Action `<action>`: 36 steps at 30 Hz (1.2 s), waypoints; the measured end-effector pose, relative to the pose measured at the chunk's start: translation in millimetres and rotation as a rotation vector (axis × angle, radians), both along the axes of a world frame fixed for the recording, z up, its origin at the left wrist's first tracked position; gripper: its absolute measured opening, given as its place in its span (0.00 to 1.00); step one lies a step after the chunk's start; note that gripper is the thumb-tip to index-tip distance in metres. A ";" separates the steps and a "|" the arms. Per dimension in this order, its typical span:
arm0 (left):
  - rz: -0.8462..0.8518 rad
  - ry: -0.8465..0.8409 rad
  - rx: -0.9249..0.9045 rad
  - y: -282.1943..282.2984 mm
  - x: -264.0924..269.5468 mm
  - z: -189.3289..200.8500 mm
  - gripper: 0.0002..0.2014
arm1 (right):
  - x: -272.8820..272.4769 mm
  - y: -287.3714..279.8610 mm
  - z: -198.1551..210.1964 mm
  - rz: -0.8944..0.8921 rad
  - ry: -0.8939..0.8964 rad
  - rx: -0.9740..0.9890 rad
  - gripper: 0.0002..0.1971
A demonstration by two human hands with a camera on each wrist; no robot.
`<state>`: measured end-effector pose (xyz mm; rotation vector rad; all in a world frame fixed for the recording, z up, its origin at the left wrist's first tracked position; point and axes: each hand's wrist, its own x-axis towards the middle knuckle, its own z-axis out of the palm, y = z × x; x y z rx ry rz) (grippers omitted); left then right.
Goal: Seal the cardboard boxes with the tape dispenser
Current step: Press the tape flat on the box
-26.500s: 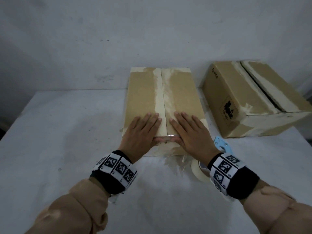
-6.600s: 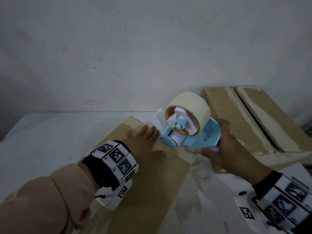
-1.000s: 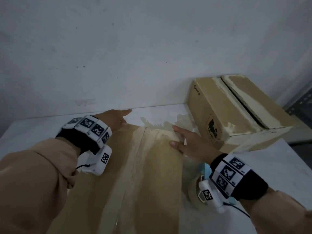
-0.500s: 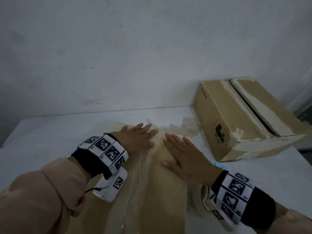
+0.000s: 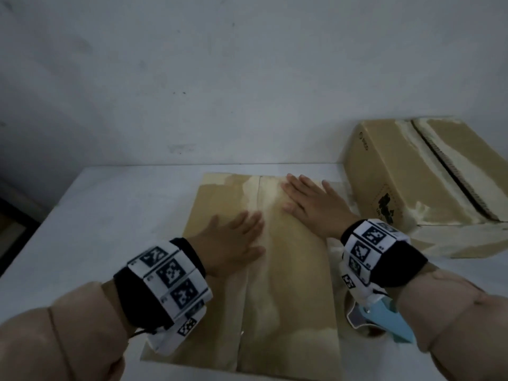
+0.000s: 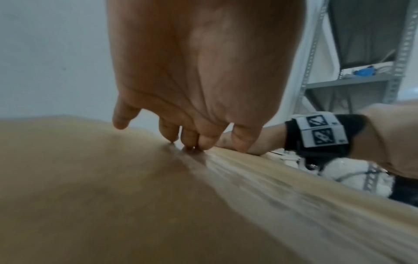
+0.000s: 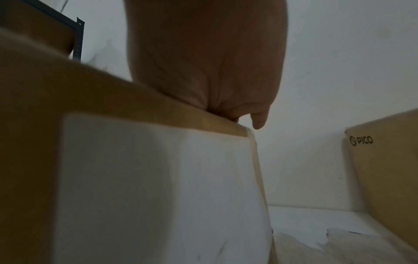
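A closed cardboard box [image 5: 299, 298] lies in front of me with shiny tape along its centre seam [image 5: 251, 270]. My left hand [image 5: 233, 243] lies flat on the left flap, fingers straight, fingertips at the seam [image 6: 192, 142]. My right hand [image 5: 313, 204] presses flat on the right flap near the far edge; in the right wrist view its palm [image 7: 203, 71] rests on the box's top edge [image 7: 135, 92]. The blue tape dispenser [image 5: 376, 317] lies on the table right of the box, partly hidden under my right wrist. Neither hand holds anything.
A second cardboard box [image 5: 412, 182] with an open gap along its top seam stands at the right rear, marked PICO [image 7: 361, 141]. Both boxes sit on a white table [image 5: 110, 204] against a grey wall. A metal shelf rack [image 6: 353, 82] stands to the right.
Both flat hands have slid along the taped seam: the left hand came back toward me, the right hand stayed near the far end. The view has tilted down onto the box.
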<state>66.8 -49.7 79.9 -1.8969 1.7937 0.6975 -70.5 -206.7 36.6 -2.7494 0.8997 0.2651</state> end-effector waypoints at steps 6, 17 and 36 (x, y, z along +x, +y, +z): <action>-0.002 0.000 -0.017 31.6 -24.2 -1.2 0.34 | 1.3 -0.2 1.6 -0.011 0.009 0.011 0.29; 0.186 0.102 -0.212 96.9 -59.3 -28.7 0.51 | -3.0 57.3 11.6 0.093 0.026 0.112 0.31; 0.578 0.062 -0.762 45.1 1.4 -58.8 0.31 | -1.9 85.8 -16.5 -0.210 -0.415 0.369 0.39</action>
